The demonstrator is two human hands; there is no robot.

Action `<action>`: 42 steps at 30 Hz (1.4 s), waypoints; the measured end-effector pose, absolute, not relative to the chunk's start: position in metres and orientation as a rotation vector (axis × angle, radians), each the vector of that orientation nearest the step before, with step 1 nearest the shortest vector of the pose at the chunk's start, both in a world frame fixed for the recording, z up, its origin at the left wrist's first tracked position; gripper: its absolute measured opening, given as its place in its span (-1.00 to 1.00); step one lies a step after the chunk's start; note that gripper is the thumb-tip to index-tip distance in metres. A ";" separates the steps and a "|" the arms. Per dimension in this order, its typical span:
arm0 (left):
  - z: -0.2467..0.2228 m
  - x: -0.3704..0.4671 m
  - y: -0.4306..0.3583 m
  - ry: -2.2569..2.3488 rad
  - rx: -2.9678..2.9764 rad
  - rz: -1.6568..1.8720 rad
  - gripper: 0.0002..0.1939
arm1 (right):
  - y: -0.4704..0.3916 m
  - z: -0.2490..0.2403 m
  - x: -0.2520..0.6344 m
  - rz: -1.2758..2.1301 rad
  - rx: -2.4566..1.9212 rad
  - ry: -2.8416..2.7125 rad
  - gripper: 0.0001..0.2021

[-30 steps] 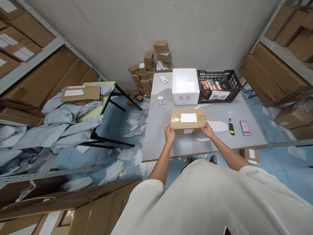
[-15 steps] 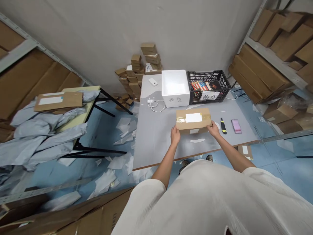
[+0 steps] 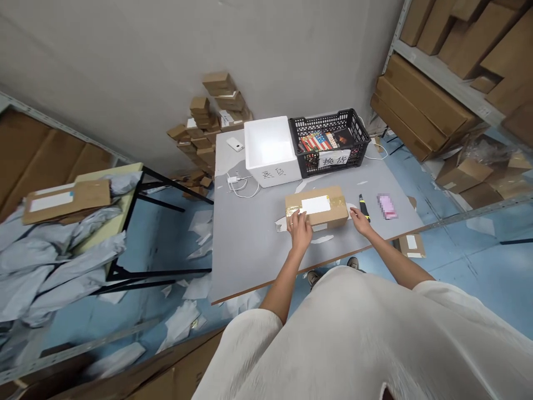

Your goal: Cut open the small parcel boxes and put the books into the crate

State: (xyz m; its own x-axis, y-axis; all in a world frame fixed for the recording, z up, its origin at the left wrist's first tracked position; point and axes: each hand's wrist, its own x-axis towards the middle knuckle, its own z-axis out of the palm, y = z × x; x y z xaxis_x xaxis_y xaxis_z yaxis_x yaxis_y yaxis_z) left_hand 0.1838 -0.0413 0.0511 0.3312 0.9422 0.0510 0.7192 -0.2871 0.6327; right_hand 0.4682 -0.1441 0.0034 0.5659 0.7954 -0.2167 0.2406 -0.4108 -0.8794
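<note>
A taped cardboard box (image 3: pixel 339 206) with a white label on top rests on the grey table (image 3: pixel 250 244). My left hand (image 3: pixel 300 229) lies on the box's near left corner, fingers spread. Just off the box's right side is my right hand (image 3: pixel 360 220), its fingers drawn together; whether anything small is between them cannot be made out. A black and yellow utility knife (image 3: pixel 364 208) lies right beside that hand, and a pink blurred item (image 3: pixel 387 206) is farther right.
Behind the box stand a white foam bin (image 3: pixel 275 173) and a black crate (image 3: pixel 308 165) holding magazines. A phone (image 3: pixel 235 144) and white cable (image 3: pixel 245 194) lie at the back left. Grey parcels (image 3: pixel 91 222) cover a side table; shelves with cartons stand right.
The box has been lowered flat onto the table. My left hand has moved onto its top, and my right hand has let go of its right end. The view has shifted.
</note>
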 end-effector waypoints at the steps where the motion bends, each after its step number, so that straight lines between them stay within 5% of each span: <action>1: 0.054 0.193 -0.044 1.408 2.140 0.564 -0.51 | -0.147 0.000 0.476 0.814 -1.964 -0.808 -0.49; 26: 0.058 0.235 -0.049 1.464 2.185 0.180 -0.43 | -0.115 -0.082 0.578 0.926 -2.519 -1.127 -0.59; 35: 0.047 0.231 -0.046 1.438 2.402 0.064 -0.43 | -0.117 -0.076 0.577 0.905 -2.681 -1.279 -0.50; 42: 0.042 0.231 -0.044 1.414 2.459 0.084 -0.41 | -0.118 -0.048 0.582 1.019 -2.546 -0.691 -0.43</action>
State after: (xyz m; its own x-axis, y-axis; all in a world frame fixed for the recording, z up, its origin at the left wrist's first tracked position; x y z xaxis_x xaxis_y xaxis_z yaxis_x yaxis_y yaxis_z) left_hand 0.2305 -0.0440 0.0423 0.5133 0.8525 -0.0989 0.8349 -0.4693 0.2876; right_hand 0.5815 -0.1178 -0.0482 0.6303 0.5403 -0.5575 0.3181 -0.8348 -0.4493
